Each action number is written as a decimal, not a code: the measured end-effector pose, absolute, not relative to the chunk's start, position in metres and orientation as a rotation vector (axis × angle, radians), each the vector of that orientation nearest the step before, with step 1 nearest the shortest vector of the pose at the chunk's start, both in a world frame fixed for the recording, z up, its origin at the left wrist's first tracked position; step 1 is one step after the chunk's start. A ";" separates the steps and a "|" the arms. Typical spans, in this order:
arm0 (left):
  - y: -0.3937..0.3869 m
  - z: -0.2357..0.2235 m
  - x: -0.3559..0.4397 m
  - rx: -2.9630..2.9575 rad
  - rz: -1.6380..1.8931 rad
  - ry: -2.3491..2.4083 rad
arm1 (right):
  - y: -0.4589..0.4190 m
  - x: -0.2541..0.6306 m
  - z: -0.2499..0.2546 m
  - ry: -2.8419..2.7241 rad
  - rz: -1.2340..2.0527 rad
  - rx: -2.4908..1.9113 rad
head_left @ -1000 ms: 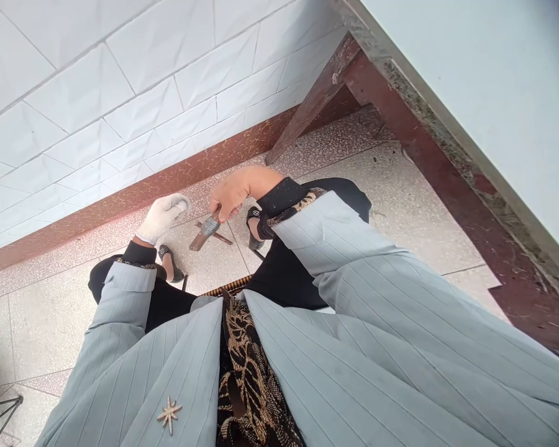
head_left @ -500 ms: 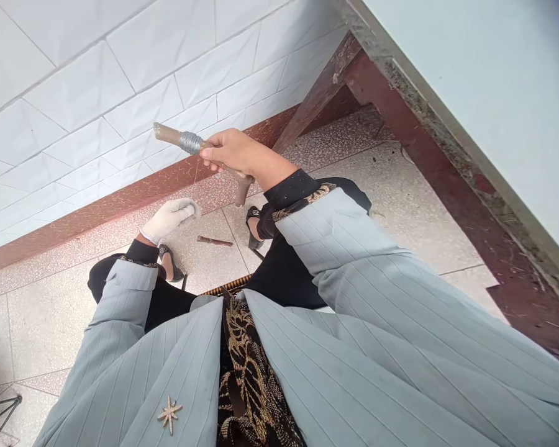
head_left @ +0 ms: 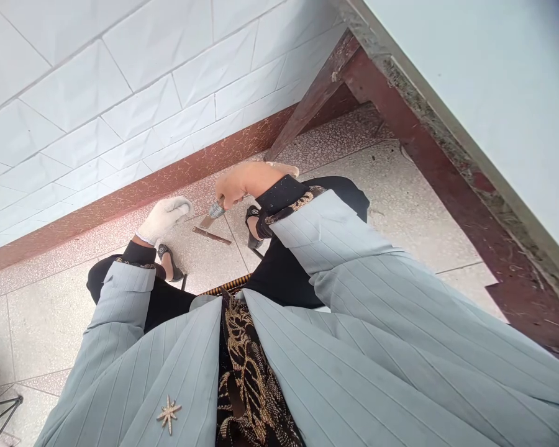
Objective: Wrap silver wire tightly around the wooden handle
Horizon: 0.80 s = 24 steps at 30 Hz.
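My right hand [head_left: 240, 181], bare, is closed around a brown stick [head_left: 207, 221] with silvery wire [head_left: 216, 210] wound round it. The wire-bound end slants down toward the floor at the left of my fist; my fingers hide the stick's middle, and a pale part shows behind my wrist. My left hand [head_left: 164, 218] wears a white knitted glove and is closed above my shoe, apart from the stick. What its fingers hold, if anything, I cannot make out. Below the wired end, a thin reddish-brown stick [head_left: 212, 235] lies on the floor.
A white tiled wall [head_left: 135, 93] with a red-brown skirting [head_left: 177, 160] runs ahead. On the right stands a white-topped table [head_left: 494, 93] on a dark red frame [head_left: 428, 155]. My black shoes [head_left: 170, 261] rest on speckled floor tiles. Black metal legs [head_left: 2, 406] show at lower left.
My right hand has come down and turned over, swinging the wired end of the stick from upper left to low near the floor. My gloved left hand has shifted slightly left.
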<state>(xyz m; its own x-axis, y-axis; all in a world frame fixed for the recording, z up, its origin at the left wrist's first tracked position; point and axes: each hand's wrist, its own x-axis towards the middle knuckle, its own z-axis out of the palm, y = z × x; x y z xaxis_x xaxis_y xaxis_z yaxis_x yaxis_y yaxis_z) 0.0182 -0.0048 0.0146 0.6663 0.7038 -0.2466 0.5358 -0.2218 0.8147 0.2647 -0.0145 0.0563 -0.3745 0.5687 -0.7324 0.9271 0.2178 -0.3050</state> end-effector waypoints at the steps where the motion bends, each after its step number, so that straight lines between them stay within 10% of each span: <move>1: -0.005 0.015 0.018 1.895 0.234 1.001 | -0.015 0.265 0.057 2.029 -1.102 1.299; 9: -0.002 0.016 0.019 1.816 0.338 1.061 | -0.018 0.283 0.074 2.317 -1.706 0.957; 24: -0.008 0.010 0.029 1.721 0.190 0.888 | -0.003 0.271 0.052 2.370 -1.113 2.222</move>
